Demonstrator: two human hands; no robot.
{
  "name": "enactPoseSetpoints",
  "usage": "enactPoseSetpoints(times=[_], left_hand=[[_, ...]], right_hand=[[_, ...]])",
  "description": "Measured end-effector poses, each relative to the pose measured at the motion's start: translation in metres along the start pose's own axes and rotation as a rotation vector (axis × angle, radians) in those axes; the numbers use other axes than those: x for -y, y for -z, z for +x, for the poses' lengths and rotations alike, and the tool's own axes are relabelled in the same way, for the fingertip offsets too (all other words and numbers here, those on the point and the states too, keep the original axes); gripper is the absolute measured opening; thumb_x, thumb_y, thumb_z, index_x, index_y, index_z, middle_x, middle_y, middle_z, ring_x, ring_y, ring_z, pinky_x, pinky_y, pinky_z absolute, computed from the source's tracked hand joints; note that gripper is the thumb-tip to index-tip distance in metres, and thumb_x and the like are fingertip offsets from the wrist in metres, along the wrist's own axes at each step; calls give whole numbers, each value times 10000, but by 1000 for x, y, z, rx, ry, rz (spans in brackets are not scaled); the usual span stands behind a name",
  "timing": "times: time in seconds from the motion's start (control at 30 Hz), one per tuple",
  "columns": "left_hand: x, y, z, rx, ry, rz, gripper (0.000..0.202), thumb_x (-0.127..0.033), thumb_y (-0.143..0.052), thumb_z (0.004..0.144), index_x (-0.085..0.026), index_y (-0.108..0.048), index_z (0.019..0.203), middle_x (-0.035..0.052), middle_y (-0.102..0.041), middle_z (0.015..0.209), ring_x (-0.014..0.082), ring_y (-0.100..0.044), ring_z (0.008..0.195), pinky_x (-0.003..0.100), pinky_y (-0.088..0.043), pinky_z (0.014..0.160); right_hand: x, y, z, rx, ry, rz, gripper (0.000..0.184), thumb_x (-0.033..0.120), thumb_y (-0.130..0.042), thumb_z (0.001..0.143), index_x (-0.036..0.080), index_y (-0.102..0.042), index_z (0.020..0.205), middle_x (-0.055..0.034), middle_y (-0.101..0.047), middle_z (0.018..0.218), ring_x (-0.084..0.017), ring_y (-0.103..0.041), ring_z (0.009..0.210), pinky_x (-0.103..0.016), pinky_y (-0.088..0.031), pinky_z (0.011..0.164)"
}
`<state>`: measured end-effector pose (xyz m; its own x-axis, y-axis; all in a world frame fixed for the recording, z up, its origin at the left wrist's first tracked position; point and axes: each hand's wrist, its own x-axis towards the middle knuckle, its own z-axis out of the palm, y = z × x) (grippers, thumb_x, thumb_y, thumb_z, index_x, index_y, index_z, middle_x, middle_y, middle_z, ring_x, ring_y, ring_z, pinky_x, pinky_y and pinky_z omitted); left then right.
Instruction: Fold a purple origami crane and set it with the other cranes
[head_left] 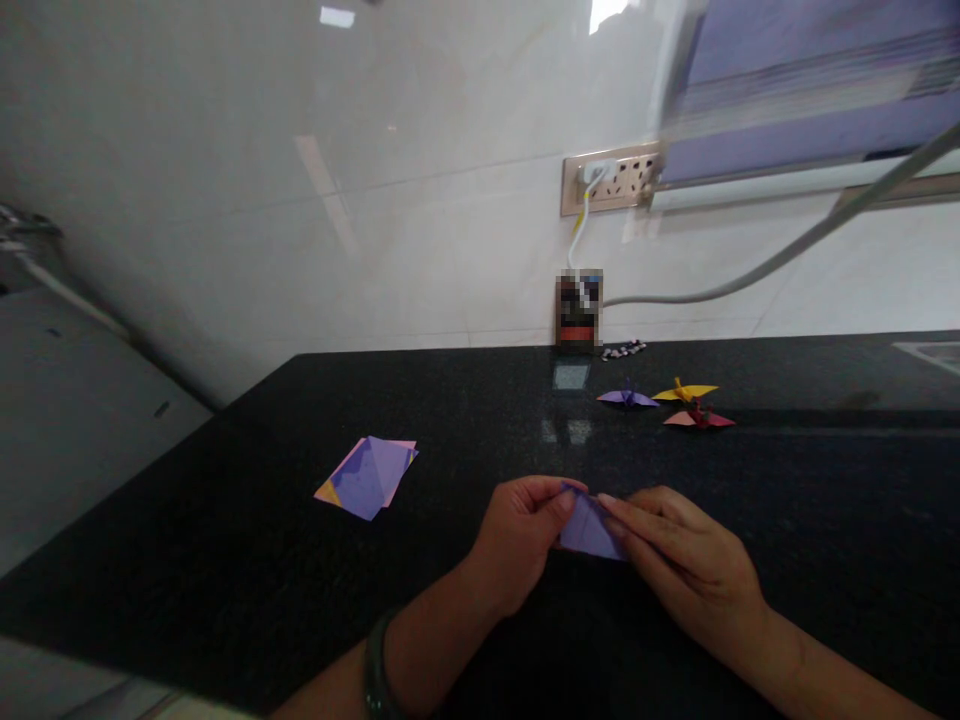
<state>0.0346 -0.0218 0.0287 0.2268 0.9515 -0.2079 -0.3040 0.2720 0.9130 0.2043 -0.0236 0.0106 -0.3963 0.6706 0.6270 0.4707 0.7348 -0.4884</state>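
Observation:
A piece of purple origami paper (591,530), folded to a roughly triangular shape, is between my two hands just above the dark counter. My left hand (525,535) pinches its upper left corner between thumb and fingers. On the right side, my right hand (686,555) grips the paper's edge, with the fingertips near the top fold. Part of the paper is hidden behind the fingers. To the left lies a loose stack of origami paper (373,478), purple on top with pink and yellow edges showing. Beyond my hands sit a purple paper crane (628,398), a yellow crane (686,391) and a red crane (700,418).
The glossy black counter (465,420) meets a pale tiled wall (420,240). A small blurred-out box (579,310) leans there, beside a beaded strand (624,350). A white cable (579,235) runs from the wall socket (611,178); a grey cord (765,268) crosses at right.

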Motion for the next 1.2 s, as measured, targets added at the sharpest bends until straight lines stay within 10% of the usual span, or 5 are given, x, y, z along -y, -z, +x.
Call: enactPoseSetpoints(times=[0.43,1.2], left_hand=[[-2,6,3,24,29,118,185,-276,-574,689,-128,-627,786,10,-561,649,99,-483,566,234,-369,555],[-4,8,4,52,139,-25,168,-190,-518,660,-117,-641,749,33,-582,620,131,-527,566,270,-419,559]], right_hand=[[-10,8,2,167,285,-248,349,126,-465,803,174,-515,1145,-68,-599,805,-135,-560,645,-252,-437,545],[-2,13,10,361,205,-155,308,197,-423,830,158,-536,1114,-56,-592,710,-131,-555,598,-251,-425,529]])
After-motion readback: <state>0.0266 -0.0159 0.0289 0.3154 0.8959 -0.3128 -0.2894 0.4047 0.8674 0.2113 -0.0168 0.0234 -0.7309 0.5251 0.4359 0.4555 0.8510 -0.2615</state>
